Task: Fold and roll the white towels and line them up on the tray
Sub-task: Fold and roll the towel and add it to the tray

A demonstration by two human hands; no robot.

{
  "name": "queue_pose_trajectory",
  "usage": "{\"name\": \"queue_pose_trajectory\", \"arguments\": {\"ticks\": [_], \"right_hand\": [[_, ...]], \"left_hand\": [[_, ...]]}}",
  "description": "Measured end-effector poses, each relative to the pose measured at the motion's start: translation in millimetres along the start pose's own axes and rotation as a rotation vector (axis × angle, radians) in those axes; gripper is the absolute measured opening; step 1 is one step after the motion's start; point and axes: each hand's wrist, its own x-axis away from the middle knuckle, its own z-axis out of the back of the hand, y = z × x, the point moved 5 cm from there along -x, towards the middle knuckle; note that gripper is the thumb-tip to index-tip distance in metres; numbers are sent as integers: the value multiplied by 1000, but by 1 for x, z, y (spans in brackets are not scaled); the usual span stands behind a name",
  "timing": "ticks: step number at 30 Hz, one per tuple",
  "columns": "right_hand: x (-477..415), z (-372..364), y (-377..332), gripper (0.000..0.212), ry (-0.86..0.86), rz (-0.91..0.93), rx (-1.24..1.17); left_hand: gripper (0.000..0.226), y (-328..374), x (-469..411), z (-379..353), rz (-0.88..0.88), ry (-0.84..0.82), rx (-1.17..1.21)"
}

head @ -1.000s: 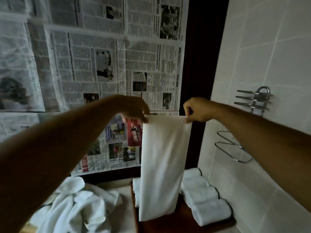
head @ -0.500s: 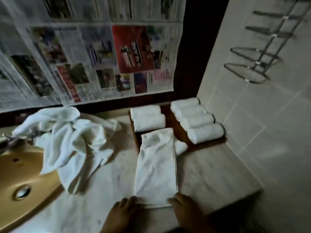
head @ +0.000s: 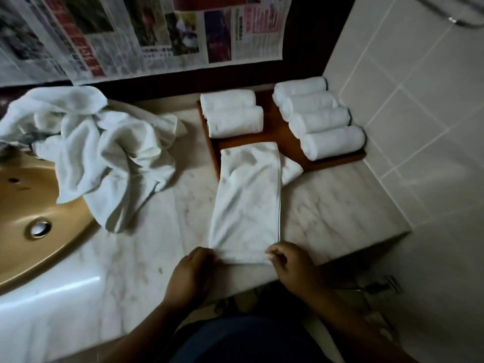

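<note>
Here the towel (head: 246,203), folded into a long strip, lies flat on the counter (head: 335,205). Its far end laps over the near edge of the tray (head: 277,129). At the strip's other end, away from the tray, the left hand (head: 191,271) and right hand (head: 290,263) each pinch a corner with curled fingers. On the tray sit six rolls (head: 332,140), two at its left and four at its right. A heap (head: 104,142) of loose towels lies left of the tray.
</note>
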Motion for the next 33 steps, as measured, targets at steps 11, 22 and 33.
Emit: {"name": "queue_pose_trajectory", "arguments": {"ticks": [11,22,33], "right_hand": [[9,-14,-9,13,224,210,245],[24,-13,2,30,188,411,268],[-16,-6,-3,15,37,-109,-45]], "left_hand": [[13,7,-12,2,-31,22,-27],[24,-5,-5,3,-409,-36,-169],[15,-9,-18,9,101,22,61]]}}
